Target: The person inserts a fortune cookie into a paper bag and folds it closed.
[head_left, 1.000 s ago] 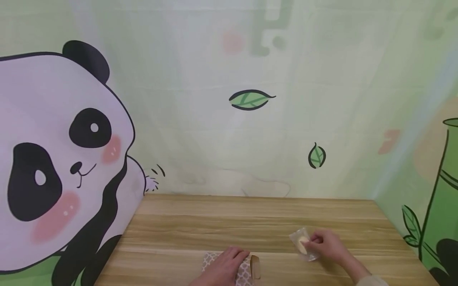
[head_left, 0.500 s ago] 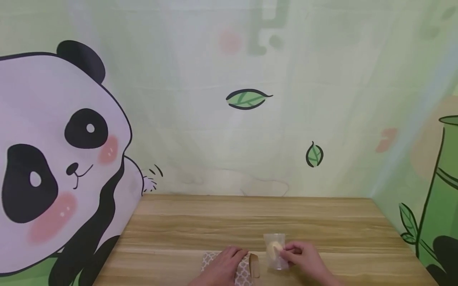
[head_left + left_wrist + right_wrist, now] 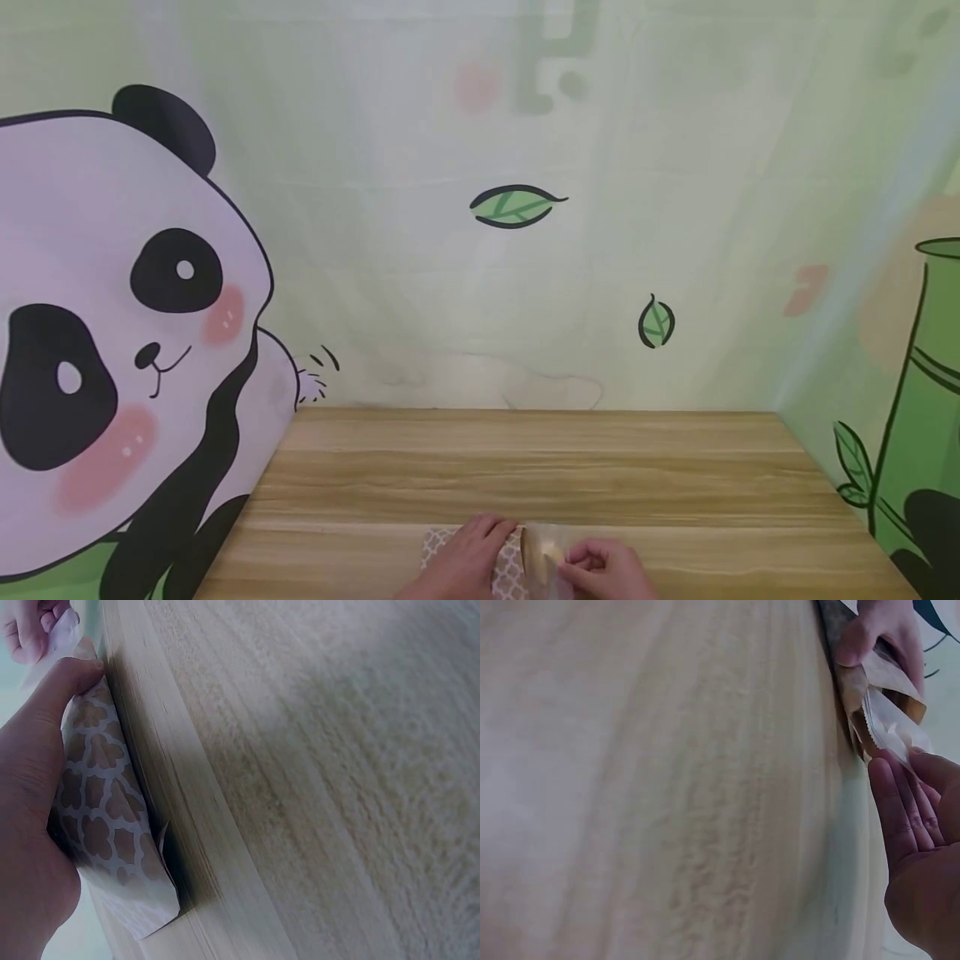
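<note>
A patterned brown paper bag (image 3: 512, 573) lies on its side at the table's near edge, its open mouth facing right. My left hand (image 3: 467, 557) grips it from above; in the left wrist view the thumb lies along one side of the bag (image 3: 101, 780). Between thumb and fingers, my right hand (image 3: 609, 572) pinches a small clear plastic packet (image 3: 557, 540) with a pale round piece inside. In the right wrist view the leading edge of the packet (image 3: 891, 726) is just within the bag's mouth. The bag's inside is mostly hidden.
The wood-grain table (image 3: 525, 467) reaches back to a fabric backdrop (image 3: 420, 275) printed with a panda and leaves. Side panels of the same fabric stand along its left and right edges.
My right hand has moved left and nearer with the packet, from the table's right side to the bag's mouth. The left hand and the bag have stayed in place.
</note>
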Demonstrator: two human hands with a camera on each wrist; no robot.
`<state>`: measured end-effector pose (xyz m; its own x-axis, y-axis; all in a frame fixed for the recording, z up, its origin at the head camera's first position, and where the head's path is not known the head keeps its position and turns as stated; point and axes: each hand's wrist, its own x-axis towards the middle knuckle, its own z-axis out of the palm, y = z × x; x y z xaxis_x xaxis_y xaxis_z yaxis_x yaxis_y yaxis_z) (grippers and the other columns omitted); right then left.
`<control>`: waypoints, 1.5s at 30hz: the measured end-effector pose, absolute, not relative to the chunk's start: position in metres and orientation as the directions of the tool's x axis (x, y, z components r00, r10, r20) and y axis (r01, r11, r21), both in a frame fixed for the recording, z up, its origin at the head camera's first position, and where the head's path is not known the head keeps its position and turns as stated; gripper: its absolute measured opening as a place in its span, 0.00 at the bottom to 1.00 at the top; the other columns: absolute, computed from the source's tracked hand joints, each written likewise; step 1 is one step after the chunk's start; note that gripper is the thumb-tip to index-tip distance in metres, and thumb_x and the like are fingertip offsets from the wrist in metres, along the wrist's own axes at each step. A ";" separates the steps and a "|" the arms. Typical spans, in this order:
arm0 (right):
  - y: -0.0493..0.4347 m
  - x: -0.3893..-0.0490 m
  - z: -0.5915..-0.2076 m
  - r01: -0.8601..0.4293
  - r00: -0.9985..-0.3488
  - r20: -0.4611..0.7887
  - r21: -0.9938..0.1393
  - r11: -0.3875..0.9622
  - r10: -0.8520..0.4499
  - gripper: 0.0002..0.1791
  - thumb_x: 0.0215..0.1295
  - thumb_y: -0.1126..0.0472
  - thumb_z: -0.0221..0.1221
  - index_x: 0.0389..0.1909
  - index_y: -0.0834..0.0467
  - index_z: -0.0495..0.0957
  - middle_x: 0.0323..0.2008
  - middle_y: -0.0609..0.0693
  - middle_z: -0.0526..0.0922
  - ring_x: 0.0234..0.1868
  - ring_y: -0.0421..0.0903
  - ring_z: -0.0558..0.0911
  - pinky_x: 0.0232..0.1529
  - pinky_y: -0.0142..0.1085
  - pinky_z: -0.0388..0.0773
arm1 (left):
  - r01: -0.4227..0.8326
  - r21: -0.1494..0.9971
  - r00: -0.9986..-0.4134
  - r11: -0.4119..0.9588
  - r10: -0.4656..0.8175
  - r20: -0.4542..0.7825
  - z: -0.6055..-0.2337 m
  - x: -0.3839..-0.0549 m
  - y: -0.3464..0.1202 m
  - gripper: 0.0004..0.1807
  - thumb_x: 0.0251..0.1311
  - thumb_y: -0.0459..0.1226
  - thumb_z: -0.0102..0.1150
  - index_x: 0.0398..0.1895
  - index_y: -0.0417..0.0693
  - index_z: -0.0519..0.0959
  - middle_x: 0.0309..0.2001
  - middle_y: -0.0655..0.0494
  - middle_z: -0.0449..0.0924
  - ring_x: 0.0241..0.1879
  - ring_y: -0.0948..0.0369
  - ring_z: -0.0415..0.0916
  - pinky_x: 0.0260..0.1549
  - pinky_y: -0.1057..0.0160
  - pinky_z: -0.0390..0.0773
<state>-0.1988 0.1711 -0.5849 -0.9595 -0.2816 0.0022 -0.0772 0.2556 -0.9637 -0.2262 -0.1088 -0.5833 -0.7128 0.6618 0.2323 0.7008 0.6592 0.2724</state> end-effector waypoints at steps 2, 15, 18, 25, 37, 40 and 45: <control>0.172 -0.196 -0.586 -0.082 -0.956 -0.001 -0.959 0.271 -0.292 0.12 0.64 0.63 0.74 0.34 0.69 0.85 0.25 0.49 0.87 0.26 0.36 0.84 0.28 0.28 0.82 | 0.693 0.283 -0.720 0.664 0.659 0.216 -0.583 -0.226 -0.109 0.59 0.50 0.74 0.70 0.75 0.43 0.71 0.66 0.51 0.76 0.66 0.55 0.73 0.65 0.54 0.77; 0.173 -0.200 -0.591 -0.148 -0.936 0.023 -0.931 0.333 -0.350 0.10 0.66 0.61 0.72 0.31 0.64 0.84 0.23 0.47 0.86 0.24 0.35 0.82 0.26 0.29 0.79 | 0.723 0.225 -0.691 0.653 0.672 0.268 -0.584 -0.223 -0.104 0.58 0.48 0.74 0.72 0.73 0.42 0.72 0.64 0.51 0.76 0.64 0.57 0.73 0.63 0.57 0.78; 0.168 -0.205 -0.593 -0.141 -0.929 0.012 -0.935 0.324 -0.369 0.10 0.68 0.61 0.72 0.31 0.63 0.85 0.23 0.46 0.86 0.24 0.36 0.82 0.26 0.29 0.80 | 0.714 0.257 -0.700 0.651 0.673 0.240 -0.582 -0.222 -0.104 0.58 0.51 0.74 0.70 0.74 0.43 0.71 0.65 0.51 0.75 0.65 0.56 0.73 0.64 0.56 0.78; 0.158 -0.210 -0.591 -0.079 -0.908 -0.051 -0.954 0.290 -0.415 0.10 0.70 0.59 0.70 0.33 0.62 0.86 0.25 0.48 0.87 0.26 0.40 0.84 0.26 0.29 0.81 | 0.693 0.298 -0.717 0.656 0.669 0.194 -0.579 -0.220 -0.103 0.58 0.53 0.76 0.66 0.76 0.45 0.70 0.67 0.53 0.74 0.67 0.57 0.71 0.67 0.54 0.76; 0.169 -0.212 -0.571 -0.203 -0.912 0.049 -0.916 0.346 -0.407 0.10 0.67 0.64 0.72 0.44 0.67 0.87 0.35 0.53 0.90 0.35 0.39 0.88 0.38 0.29 0.84 | 0.689 0.298 -0.721 0.661 0.665 0.192 -0.577 -0.220 -0.104 0.58 0.53 0.75 0.68 0.76 0.44 0.70 0.66 0.54 0.74 0.66 0.58 0.72 0.65 0.55 0.77; 0.167 -0.212 -0.574 -0.253 -0.894 0.083 -0.905 0.342 -0.441 0.08 0.67 0.65 0.72 0.42 0.65 0.86 0.34 0.52 0.90 0.36 0.37 0.87 0.38 0.30 0.85 | 0.689 0.296 -0.721 0.662 0.666 0.191 -0.578 -0.220 -0.103 0.59 0.53 0.75 0.68 0.77 0.45 0.70 0.66 0.53 0.74 0.66 0.58 0.72 0.65 0.55 0.77; 0.162 -0.213 -0.582 -0.341 -0.868 0.157 -0.878 0.335 -0.471 0.06 0.66 0.66 0.73 0.39 0.63 0.86 0.32 0.48 0.89 0.34 0.35 0.86 0.37 0.31 0.86 | 0.703 0.269 -0.710 0.658 0.673 0.207 -0.579 -0.220 -0.101 0.58 0.53 0.75 0.68 0.76 0.44 0.70 0.66 0.53 0.74 0.66 0.57 0.72 0.66 0.55 0.76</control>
<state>-0.2133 0.1621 -0.5820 -0.8682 -0.4705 0.1574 -0.3408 0.3352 -0.8783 -0.2202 -0.1007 -0.5793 -0.7098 0.6733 0.2069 0.7030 0.6583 0.2692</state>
